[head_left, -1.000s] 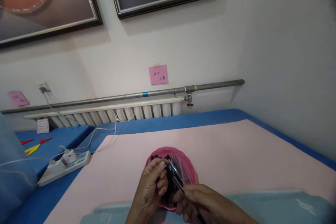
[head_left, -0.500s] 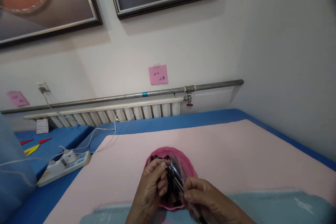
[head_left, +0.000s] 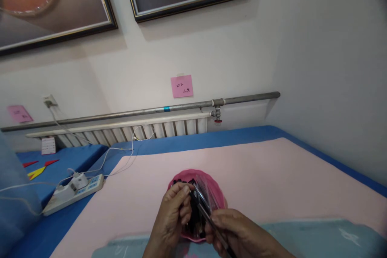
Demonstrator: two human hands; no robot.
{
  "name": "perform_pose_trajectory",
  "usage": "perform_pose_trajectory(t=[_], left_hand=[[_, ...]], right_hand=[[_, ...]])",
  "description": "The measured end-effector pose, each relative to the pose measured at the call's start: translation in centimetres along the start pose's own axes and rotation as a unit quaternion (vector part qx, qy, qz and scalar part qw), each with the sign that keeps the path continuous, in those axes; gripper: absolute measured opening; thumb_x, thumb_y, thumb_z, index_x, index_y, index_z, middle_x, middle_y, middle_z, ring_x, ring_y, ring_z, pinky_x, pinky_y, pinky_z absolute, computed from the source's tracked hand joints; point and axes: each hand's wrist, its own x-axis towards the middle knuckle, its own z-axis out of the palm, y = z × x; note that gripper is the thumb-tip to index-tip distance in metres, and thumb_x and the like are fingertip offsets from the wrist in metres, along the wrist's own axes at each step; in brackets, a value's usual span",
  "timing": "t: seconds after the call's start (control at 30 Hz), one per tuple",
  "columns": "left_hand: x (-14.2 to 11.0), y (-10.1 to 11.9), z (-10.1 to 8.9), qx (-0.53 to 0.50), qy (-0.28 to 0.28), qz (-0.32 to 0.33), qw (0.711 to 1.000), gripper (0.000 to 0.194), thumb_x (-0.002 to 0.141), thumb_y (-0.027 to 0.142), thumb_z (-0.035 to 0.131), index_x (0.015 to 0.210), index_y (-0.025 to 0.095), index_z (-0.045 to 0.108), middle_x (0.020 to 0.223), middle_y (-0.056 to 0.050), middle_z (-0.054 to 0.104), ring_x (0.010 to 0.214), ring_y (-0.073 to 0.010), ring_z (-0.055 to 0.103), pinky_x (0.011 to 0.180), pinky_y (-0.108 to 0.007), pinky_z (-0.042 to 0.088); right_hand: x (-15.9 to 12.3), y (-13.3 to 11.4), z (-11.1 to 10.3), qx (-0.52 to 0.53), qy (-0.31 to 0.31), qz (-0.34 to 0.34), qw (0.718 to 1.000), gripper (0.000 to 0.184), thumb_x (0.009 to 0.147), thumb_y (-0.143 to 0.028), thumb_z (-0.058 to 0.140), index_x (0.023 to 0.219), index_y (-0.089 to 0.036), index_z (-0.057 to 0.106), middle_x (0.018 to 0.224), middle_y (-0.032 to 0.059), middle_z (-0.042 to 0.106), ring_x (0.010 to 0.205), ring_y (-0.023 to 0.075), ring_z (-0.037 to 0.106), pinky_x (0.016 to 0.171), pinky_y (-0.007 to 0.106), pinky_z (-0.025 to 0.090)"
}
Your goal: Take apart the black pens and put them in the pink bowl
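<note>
A pink scalloped bowl [head_left: 222,194] stands in front of me with dark pen parts [head_left: 192,222] inside it. Several clear thin tubes [head_left: 208,191] lean against its far right side. My right hand [head_left: 238,225] is closed around a slim pen [head_left: 215,229] with a dark end, slanting up and left over the bowl. At the bowl's left side, my left hand [head_left: 171,213] pinches thumb against forefinger near the pen's upper end. Whatever sits in that pinch is too small and covered to name.
A pink mat [head_left: 256,177] covers the blue surface [head_left: 242,132], with a light blue cloth [head_left: 314,236] along the near edge. To the left lie a power strip [head_left: 95,185] with plugs and white cables [head_left: 104,161]. A radiator [head_left: 169,129] lines the wall.
My right hand has shifted slightly down and its fingers have curled further round the pen. My left hand has barely moved and keeps its pinch.
</note>
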Motion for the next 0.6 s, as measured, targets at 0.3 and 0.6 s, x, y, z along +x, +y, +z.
perform_pose_trajectory(t=[0.3, 0.6], left_hand=[[0.1, 0.0, 0.1, 0.012, 0.005, -0.001, 1.0, 0.027, 0.067, 0.033, 0.07, 0.078, 0.013, 0.057, 0.045, 0.012, 0.03, 0.034, 0.0012, 0.019, 0.032, -0.013, 0.013], [0.3, 2.1, -2.1, 0.11, 0.13, 0.056, 0.984, 0.042, 0.062, 0.041, 0.071, 0.056, 0.018, 0.037, 0.042, 0.012, 0.03, 0.034, 0.0, 0.021, 0.033, -0.015, 0.013]], right_hand=[[-0.1, -0.1, 0.0, -0.036, 0.005, 0.005, 0.999, 0.016, 0.059, -0.028, 0.064, 0.06, -0.014, 0.058, 0.052, -0.0002, 0.058, 0.041, 0.0057, 0.043, 0.042, 0.018, 0.03], [-0.6, -1.6, -1.1, -0.187, 0.043, 0.039, 0.981, 0.005, 0.054, -0.016, 0.047, 0.051, -0.018, 0.051, 0.033, -0.0094, 0.039, 0.03, 0.0037, 0.026, 0.033, 0.018, 0.012]])
